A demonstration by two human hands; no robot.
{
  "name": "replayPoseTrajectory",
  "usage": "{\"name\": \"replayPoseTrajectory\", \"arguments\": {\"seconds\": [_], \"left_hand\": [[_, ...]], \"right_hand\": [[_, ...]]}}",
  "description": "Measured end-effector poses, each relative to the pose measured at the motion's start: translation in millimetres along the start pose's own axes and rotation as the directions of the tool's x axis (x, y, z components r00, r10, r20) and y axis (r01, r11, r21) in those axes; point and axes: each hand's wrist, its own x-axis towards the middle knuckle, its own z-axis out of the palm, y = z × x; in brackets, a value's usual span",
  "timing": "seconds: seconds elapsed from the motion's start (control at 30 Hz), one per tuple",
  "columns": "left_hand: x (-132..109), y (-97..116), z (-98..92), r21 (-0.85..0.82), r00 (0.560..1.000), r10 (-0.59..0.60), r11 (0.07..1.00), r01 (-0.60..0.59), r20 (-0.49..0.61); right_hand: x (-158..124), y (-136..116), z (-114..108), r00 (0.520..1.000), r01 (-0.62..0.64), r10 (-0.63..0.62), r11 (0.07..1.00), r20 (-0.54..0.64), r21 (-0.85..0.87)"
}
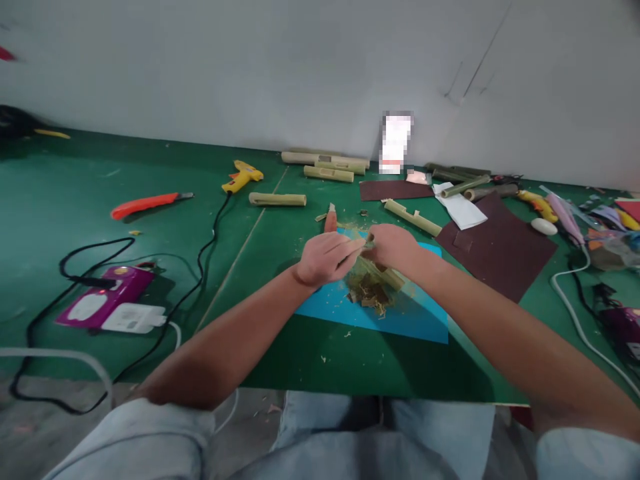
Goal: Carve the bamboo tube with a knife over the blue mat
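My left hand [330,257] and my right hand [393,245] meet over a blue sheet [320,303] on the green table. Both are closed around a small greenish bamboo piece [369,245], mostly hidden by the fingers. Beneath them, a heap of bamboo shavings and brown scraps [373,292] lies on the sheet. Just beyond my left hand is an orange-red utility knife [331,219], its blade end pointing away from me. A notched bamboo tube [413,217] rests beyond my right hand.
Several bamboo tubes [327,174] lie near the wall, with a phone [396,143] leaning there. To the left are a yellow glue gun [243,176], a red utility knife [145,205] and a corded purple power strip [107,297]. Dark brown sandpaper [500,250] lies right.
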Motion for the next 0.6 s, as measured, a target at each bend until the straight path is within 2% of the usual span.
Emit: {"name": "replayPoseTrajectory", "arguments": {"seconds": [0.03, 0.07, 0.17, 0.27, 0.3, 0.43, 0.6], "left_hand": [[-0.1, 0.7, -1.4, -0.002, 1.0, 0.01, 1.0, -0.01, -0.012], [-0.1, 1.4, -2.5, 0.002, 0.999, 0.019, 1.0, -0.018, -0.028], [0.5, 2.6, -3.9, 0.029, 0.996, 0.047, 0.999, -0.045, -0.077], [0.4, 2.4, -2.3, 0.014, 0.991, 0.053, 0.999, -0.051, -0.121], [0.1, 2.2, -1.4, 0.001, 0.991, 0.045, 0.999, -0.045, -0.129], [-0.5, 0.7, 2.8, -0.035, 0.992, 0.011, 0.999, -0.015, -0.127], [-0.5, -0.8, 7.6, -0.031, 0.989, -0.027, 0.999, 0.023, -0.146]], "right_hand": [[6.3, -5.9, 0.1, 0.996, -0.036, 0.037, 0.999, 0.086, -0.015], [11.4, -11.2, 0.7, 0.993, -0.049, 0.051, 0.999, 0.11, -0.021], [18.9, -19.9, 2.1, 0.993, -0.063, 0.065, 0.998, 0.1, -0.026], [14.3, -15.6, -3.6, 0.994, -0.08, 0.081, 0.997, 0.072, -0.012], [10.8, -11.7, -7.8, 0.996, -0.081, 0.081, 0.997, 0.038, 0.008], [-7.7, 7.4, -29.8, 0.973, -0.079, 0.134, 0.958, -0.189, 0.276], [-31.3, 20.8, -44.6, 0.915, 0.065, 0.138, 0.876, -0.379, 0.477]]}}
